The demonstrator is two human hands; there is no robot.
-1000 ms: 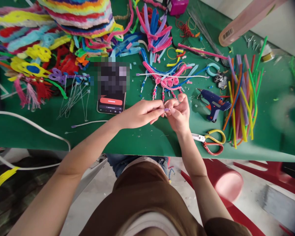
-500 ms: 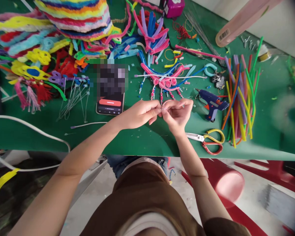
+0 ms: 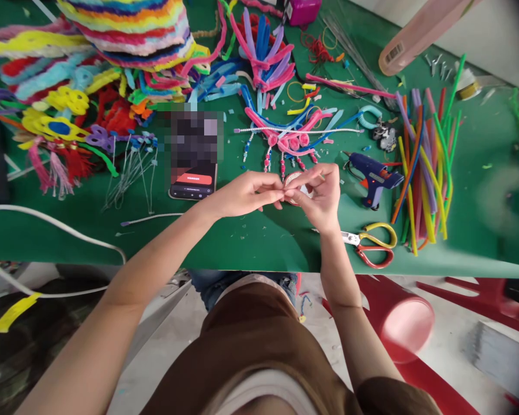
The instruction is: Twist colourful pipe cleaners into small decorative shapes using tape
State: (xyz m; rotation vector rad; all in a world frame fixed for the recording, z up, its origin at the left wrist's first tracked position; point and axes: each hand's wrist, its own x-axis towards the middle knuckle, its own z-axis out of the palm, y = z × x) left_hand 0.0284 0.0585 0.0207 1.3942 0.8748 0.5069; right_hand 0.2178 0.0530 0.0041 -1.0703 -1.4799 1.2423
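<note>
My left hand (image 3: pixel 246 195) and my right hand (image 3: pixel 318 195) meet over the green table (image 3: pixel 69 230), fingertips pinched together on a small pink coiled pipe-cleaner piece (image 3: pixel 294 183). The coil sits between both thumbs and forefingers, partly hidden by the fingers. Just beyond the hands lies a pink and blue pipe-cleaner ornament (image 3: pixel 292 138) with beaded strands hanging from it.
A phone (image 3: pixel 193 178) lies left of the hands. A blue glue gun (image 3: pixel 374 176), scissors (image 3: pixel 372 243) with red and yellow handles and a bundle of coloured pipe cleaners (image 3: pixel 424 167) lie to the right. Colourful finished pieces (image 3: pixel 90 75) fill the far left. A white cable (image 3: pixel 60 227) crosses the near-left edge.
Both hands have shifted slightly away from me while staying together. The right hand's fingers have turned, and the pink coil shows more between the fingertips.
</note>
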